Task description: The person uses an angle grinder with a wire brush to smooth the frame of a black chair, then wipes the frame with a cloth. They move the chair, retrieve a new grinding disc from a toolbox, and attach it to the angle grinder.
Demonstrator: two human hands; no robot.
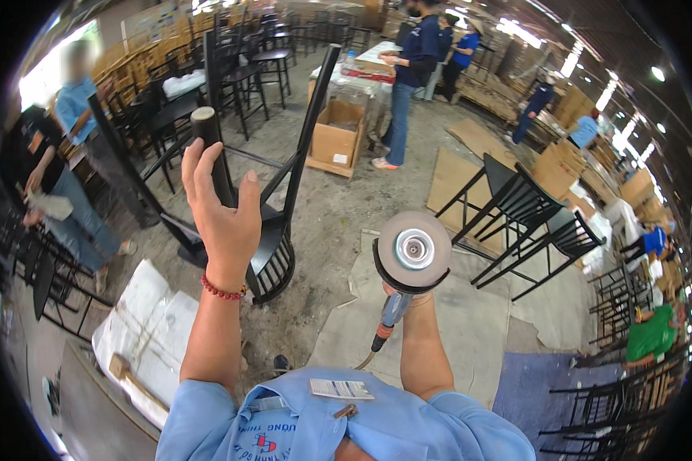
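Note:
My right hand [420, 301] grips an angle grinder [394, 309], partly hidden behind its round grey-brown disc [388, 269], which faces up toward me. A hose trails from the tool's lower end. My left hand [227, 223] is raised with fingers and thumb apart, at one leg of an upturned black bar chair [307, 131]. That leg's end [203, 114] shows bare pale wood. It passes between my fingers and thumb; whether the palm touches it I cannot tell. The chair's spindle back [277, 273] hangs low behind my left wrist.
Two upright black bar chairs [519, 201] stand to the right on cardboard sheets. A wooden mallet [134, 380] lies on a white wrapped bundle [158, 323] at the lower left. Ahead is an open cardboard box [338, 134]. Several people work around, two nearby at left [81, 115].

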